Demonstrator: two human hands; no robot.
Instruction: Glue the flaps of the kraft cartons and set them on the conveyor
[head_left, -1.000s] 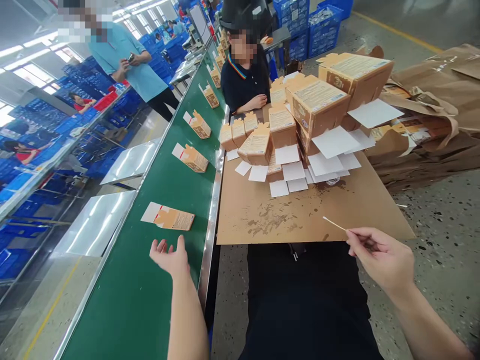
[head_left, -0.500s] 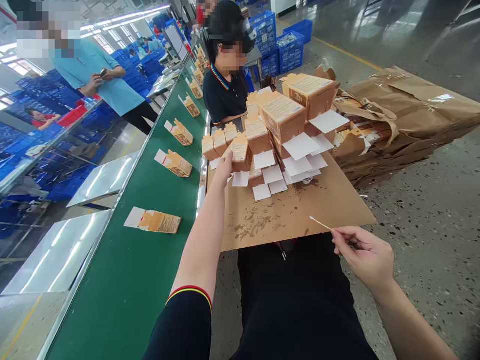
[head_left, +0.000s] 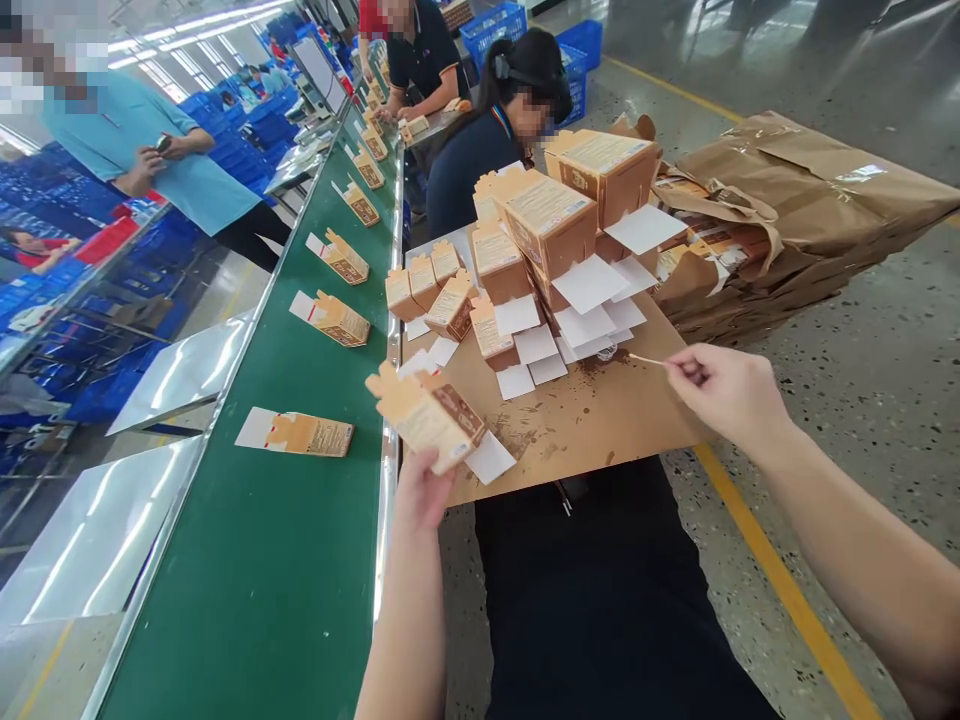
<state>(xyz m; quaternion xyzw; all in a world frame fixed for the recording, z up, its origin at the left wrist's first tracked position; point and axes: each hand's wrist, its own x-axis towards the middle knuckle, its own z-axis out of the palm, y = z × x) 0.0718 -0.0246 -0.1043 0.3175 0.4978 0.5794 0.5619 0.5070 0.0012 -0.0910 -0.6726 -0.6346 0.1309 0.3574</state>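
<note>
My left hand [head_left: 424, 492] is closed on a small orange-brown carton [head_left: 431, 415]. The carton is tilted over the near-left part of the cardboard sheet [head_left: 592, 430], with a white flap sticking out at its lower right. My right hand [head_left: 731, 400] pinches a thin cotton swab [head_left: 648, 361], which points left. Its far tip looks brown and is close to a small clear dish [head_left: 607, 352] on the sheet; I cannot tell whether they touch. Brown stains surround the dish. Behind it stand stacked cartons [head_left: 551, 215] with white flaps hanging out.
On my left runs a green conveyor belt [head_left: 285, 560] carrying a row of similar cartons [head_left: 311, 436]. A large brown-paper-wrapped stack [head_left: 810, 200] lies at the right. A co-worker [head_left: 480, 170] bends low beyond the cartons. Another person [head_left: 157, 160] stands across the belt.
My left hand has lifted a carton from the group and brought it nearer. My right hand has moved forward, taking the swab to the dish. The nearby co-worker has leaned down.
</note>
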